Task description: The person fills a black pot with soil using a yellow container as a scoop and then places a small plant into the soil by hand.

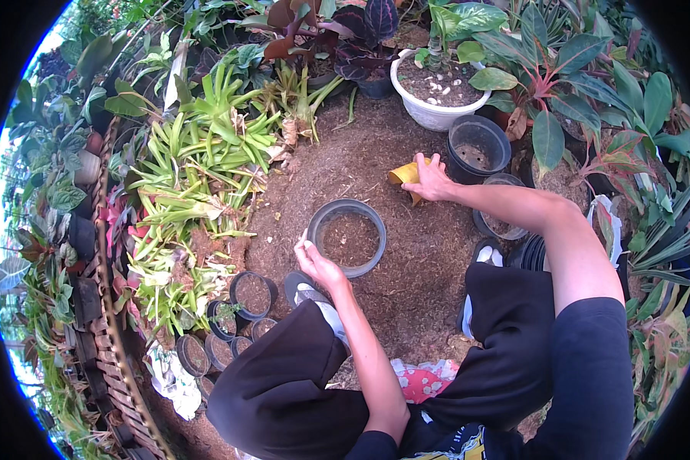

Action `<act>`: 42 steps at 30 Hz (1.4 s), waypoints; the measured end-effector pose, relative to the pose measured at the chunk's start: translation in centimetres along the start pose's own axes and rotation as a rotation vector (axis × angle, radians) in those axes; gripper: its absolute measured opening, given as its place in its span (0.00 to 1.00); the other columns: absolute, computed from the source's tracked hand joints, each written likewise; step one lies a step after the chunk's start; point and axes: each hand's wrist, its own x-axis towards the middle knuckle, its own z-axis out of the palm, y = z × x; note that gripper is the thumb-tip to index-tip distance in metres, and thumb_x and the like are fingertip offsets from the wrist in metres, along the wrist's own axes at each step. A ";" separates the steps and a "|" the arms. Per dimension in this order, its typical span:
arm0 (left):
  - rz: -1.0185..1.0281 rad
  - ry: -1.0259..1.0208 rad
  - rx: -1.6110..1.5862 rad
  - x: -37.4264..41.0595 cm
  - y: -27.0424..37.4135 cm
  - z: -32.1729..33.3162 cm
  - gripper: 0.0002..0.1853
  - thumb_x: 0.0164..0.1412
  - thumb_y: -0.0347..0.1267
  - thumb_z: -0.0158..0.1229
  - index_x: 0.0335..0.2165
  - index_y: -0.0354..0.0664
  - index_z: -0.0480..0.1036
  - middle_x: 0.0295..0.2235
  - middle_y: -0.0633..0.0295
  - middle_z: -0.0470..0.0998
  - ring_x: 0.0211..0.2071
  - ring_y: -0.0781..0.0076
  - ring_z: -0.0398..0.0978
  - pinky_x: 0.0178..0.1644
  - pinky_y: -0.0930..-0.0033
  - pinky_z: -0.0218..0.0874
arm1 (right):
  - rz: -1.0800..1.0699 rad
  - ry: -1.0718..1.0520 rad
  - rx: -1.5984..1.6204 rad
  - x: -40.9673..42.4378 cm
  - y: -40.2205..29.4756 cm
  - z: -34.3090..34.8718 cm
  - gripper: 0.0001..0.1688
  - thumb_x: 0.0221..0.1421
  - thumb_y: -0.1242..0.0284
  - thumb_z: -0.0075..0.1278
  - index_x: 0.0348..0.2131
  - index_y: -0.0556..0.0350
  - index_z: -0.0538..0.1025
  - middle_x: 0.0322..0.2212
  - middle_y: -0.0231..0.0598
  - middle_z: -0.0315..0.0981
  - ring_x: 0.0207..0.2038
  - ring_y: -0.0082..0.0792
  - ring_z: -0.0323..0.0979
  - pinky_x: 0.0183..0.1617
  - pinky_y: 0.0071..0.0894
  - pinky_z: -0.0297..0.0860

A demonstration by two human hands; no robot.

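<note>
My left hand point(320, 265) cups the lower left side of a round black plastic pot point(349, 271), fingers against its outer wall. Inside that pot lies brown soil mix point(346, 238), and the pot stands on loose soil. Up and to the right, my right hand point(431, 179) grips a yellow piece of curved plastic point(403, 173), which looks like a cut scoop. It is held just over the soil, and the palm hides part of it. Close to the right hand is a stack of black pots point(478, 144) with drainage holes visible inside.
Uprooted green plants point(207, 172) are heaped on the left. Several small soil-filled pots point(254, 294) stand near my left foot point(310, 293). A white planter point(437, 112) stands at the back, with leafy plants point(552, 80) to its right. Another black pot point(503, 221) sits below my right forearm.
</note>
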 end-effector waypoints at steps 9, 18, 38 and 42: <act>0.066 0.019 -0.051 -0.3 0.3 0.8 0.13 0.74 0.33 0.47 0.44 0.35 0.73 0.39 0.63 0.72 0.43 0.74 0.67 0.54 0.67 0.57 | 0.096 0.000 0.199 0.5 2.4 -1.6 0.51 0.55 0.42 0.57 0.62 0.52 0.53 0.54 0.67 0.58 0.59 0.60 0.61 0.63 0.63 0.61; 0.078 0.022 -0.021 -0.4 1.4 1.2 0.16 0.74 0.35 0.46 0.47 0.34 0.75 0.44 0.58 0.77 0.47 0.69 0.71 0.57 0.66 0.57 | 0.056 -0.196 0.837 -2.7 0.6 -7.7 0.43 0.59 0.44 0.53 0.61 0.46 0.56 0.57 0.52 0.59 0.54 0.47 0.65 0.59 0.56 0.64; 0.017 0.031 -0.077 -0.6 2.0 1.0 0.15 0.73 0.34 0.46 0.45 0.35 0.75 0.43 0.59 0.78 0.48 0.71 0.72 0.59 0.65 0.58 | -0.902 0.153 0.065 -11.7 -14.3 -9.5 0.53 0.44 0.56 0.71 0.61 0.54 0.60 0.59 0.57 0.53 0.63 0.58 0.56 0.66 0.55 0.62; 0.047 0.027 -0.098 -0.6 2.0 1.1 0.16 0.74 0.35 0.47 0.47 0.32 0.73 0.43 0.56 0.78 0.47 0.70 0.74 0.57 0.64 0.61 | -1.126 0.157 -0.080 -11.8 -14.6 -8.2 0.51 0.43 0.58 0.72 0.60 0.48 0.62 0.62 0.58 0.49 0.65 0.65 0.51 0.68 0.61 0.59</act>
